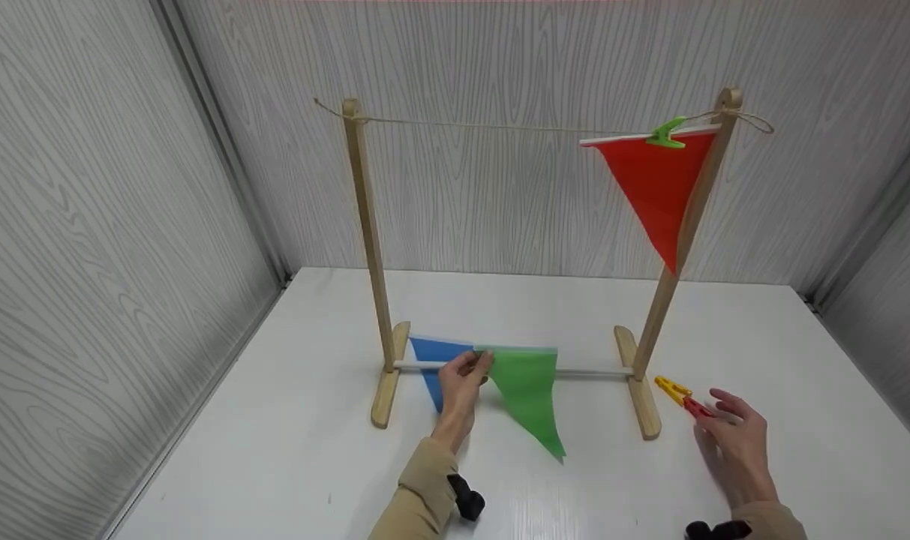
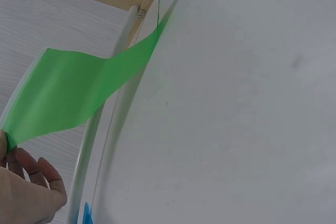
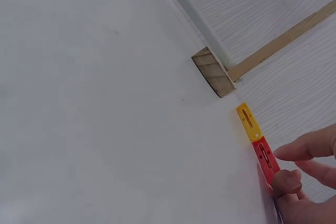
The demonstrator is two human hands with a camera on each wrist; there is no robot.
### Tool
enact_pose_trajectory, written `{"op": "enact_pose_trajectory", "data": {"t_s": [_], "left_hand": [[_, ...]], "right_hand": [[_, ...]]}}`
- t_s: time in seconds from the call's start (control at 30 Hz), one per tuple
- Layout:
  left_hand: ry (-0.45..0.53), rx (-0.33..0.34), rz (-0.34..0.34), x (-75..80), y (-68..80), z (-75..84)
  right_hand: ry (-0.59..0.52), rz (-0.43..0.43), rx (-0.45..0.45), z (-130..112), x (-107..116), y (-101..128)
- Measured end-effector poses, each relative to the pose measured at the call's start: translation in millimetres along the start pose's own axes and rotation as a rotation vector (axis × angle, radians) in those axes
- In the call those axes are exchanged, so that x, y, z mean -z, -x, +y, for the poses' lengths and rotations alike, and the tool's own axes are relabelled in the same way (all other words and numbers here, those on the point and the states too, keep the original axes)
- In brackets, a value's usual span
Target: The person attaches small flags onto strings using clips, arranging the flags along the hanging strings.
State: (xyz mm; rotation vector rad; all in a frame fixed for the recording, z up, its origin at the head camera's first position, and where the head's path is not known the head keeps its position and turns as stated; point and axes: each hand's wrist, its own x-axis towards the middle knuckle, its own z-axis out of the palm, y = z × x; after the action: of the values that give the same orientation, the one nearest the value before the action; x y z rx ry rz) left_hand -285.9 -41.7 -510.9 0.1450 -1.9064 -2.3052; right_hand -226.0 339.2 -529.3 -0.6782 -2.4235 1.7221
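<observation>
My left hand pinches the top left corner of a green pennant, which hangs down in front of the stand's low crossbar. Behind that hand is a blue pennant, partly hidden by it. My right hand is at the right, its fingers apart beside a red clothespin on the table. The thumb overlaps the near end of this clothespin; whether it presses there I cannot tell. A yellow clothespin lies end to end with the red one.
Two wooden posts on feet carry a string between their tops. A red pennant hangs near the right post, clipped by a green clothespin. A white crossbar joins the posts low down. Patterned panels surround the white table.
</observation>
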Motion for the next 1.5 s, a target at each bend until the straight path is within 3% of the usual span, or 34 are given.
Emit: {"op": "enact_pose_trajectory", "data": {"t_s": [0.1,0.47,0.7,1.03,1.5], "left_hand": [[-0.012,-0.016,-0.007,0.3,0.5,-0.2],[0.016,0.019,0.006,0.3,-0.2,0.6],[0.028,0.022,0.005,-0.3,0.0,-2.8],[0.051,0.033,0.004,-0.6,2.7,-3.7],[0.061,0.040,0.010,-0.2,2.3,-4.6]], "right_hand": [[0.053,-0.002,0.040,-1.6,0.8,1.1],[0.225,-0.037,-0.024,-2.6,9.1,-3.3],[0.262,-0.049,-0.044,1.1,10.8,-6.1],[0.314,-0.024,-0.002,4.2,10.8,-7.5],[0.202,0.046,-0.020,6.6,6.8,-6.9]]}}
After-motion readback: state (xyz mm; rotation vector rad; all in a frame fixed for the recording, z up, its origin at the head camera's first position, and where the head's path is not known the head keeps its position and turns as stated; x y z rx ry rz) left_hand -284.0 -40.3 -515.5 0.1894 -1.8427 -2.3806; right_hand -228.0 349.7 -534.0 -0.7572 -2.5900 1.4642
